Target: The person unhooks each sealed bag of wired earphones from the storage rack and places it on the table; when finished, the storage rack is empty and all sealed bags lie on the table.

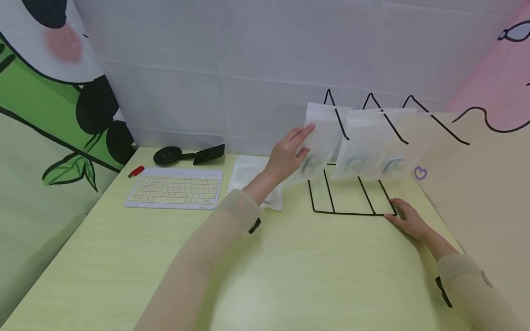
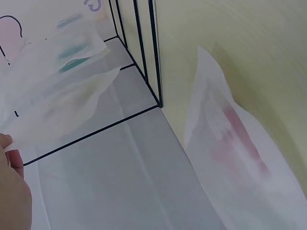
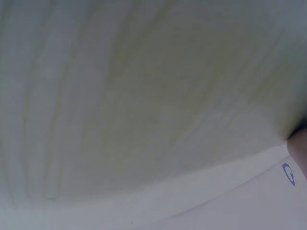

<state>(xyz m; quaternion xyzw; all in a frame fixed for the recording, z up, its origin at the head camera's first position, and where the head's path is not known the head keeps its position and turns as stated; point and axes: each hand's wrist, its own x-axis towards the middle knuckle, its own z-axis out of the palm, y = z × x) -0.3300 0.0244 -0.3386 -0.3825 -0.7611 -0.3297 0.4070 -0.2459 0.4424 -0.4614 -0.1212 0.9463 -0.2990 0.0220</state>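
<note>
The person's left hand (image 1: 288, 154) had its fingers against the leftmost white packet (image 1: 325, 133) hanging on the black wire rack (image 1: 352, 214); I couldn't tell whether they pinched it. The right hand (image 1: 410, 220) gripped the rack's near right base corner, thumb and fingers around it. A white keyboard (image 1: 175, 188) lay leftward on the surface (image 1: 323, 266).

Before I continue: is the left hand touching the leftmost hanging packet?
Touching: the left wrist view shows the left hand meeting the packet at its edge, without a gap.
</note>
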